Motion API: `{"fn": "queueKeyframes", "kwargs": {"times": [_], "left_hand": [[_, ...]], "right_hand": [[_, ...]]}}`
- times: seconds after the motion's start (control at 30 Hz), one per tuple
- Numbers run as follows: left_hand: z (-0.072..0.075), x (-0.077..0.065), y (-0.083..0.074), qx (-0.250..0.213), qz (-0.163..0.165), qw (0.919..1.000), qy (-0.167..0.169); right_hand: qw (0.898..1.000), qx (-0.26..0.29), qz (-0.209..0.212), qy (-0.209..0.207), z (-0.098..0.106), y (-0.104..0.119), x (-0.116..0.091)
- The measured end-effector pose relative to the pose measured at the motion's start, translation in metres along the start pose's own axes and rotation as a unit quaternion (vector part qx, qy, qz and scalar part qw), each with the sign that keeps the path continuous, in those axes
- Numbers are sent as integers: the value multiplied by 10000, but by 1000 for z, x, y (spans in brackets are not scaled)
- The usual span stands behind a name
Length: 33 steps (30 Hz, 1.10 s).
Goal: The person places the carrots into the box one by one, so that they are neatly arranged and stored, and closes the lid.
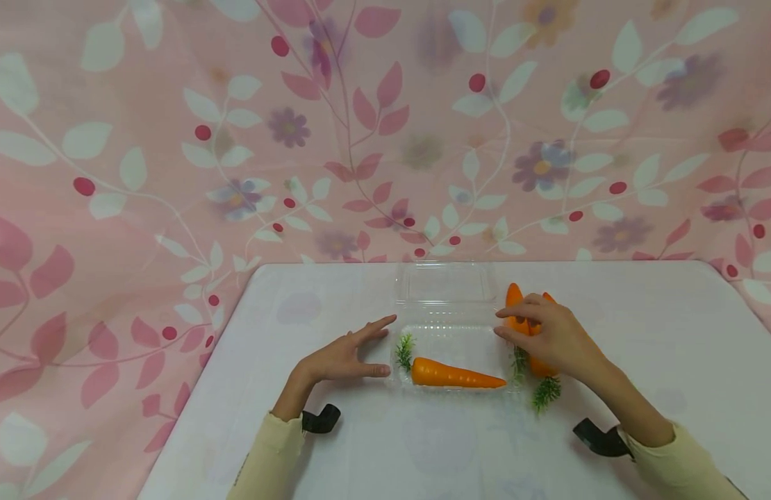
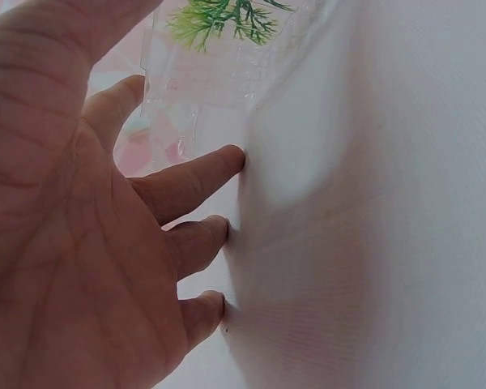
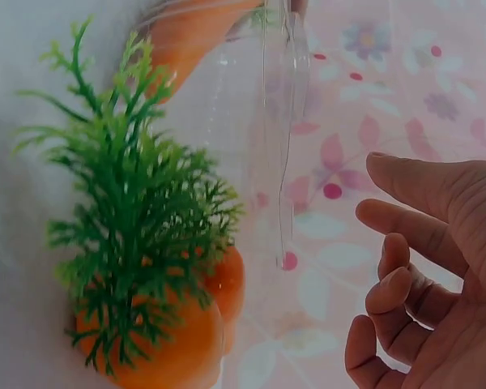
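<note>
A clear plastic clamshell box (image 1: pixel 457 342) lies with its lid folded back. Inside its base rests an orange carrot (image 1: pixel 453 375), green leafy top at the left, tip to the right. My left hand (image 1: pixel 343 355) is spread at the box's left side; in the left wrist view its fingertips (image 2: pixel 233 159) come down onto the white table. Over the loose carrots (image 1: pixel 514 294) to the right of the box hovers my right hand (image 1: pixel 553 335), partly hiding them. Nothing is between its loosely bent fingers in the right wrist view, where leafy carrot greens (image 3: pixel 138 203) stand close by.
The transparent lid (image 1: pixel 446 283) reaches to the far edge of the white table (image 1: pixel 335 458). Behind it hangs a pink flowered cloth (image 1: pixel 385 139). Black wrist mounts (image 1: pixel 601 439) sit on both forearms.
</note>
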<state>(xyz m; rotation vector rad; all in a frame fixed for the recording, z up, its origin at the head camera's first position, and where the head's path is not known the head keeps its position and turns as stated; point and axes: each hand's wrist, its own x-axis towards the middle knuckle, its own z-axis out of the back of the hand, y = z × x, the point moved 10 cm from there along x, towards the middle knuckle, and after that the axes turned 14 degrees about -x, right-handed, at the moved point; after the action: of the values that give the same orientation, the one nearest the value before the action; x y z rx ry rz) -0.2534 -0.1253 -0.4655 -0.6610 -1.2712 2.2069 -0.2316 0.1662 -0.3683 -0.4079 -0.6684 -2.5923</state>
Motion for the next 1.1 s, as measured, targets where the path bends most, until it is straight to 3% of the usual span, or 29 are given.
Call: {"fn": "queueKeyframes", "kwargs": {"times": [0.47, 0.73, 1.1], "left_hand": [[0, 2, 3, 84, 20, 9999, 77], [1, 2, 5, 59, -17, 10000, 21], [1, 2, 5, 102, 47, 9999, 84]], "right_hand": [[9991, -348, -219, -143, 14, -33, -15], [9972, -489, -561, -63, 20, -51, -25], [9959, -701, -549, -131, 30, -65, -35]]}}
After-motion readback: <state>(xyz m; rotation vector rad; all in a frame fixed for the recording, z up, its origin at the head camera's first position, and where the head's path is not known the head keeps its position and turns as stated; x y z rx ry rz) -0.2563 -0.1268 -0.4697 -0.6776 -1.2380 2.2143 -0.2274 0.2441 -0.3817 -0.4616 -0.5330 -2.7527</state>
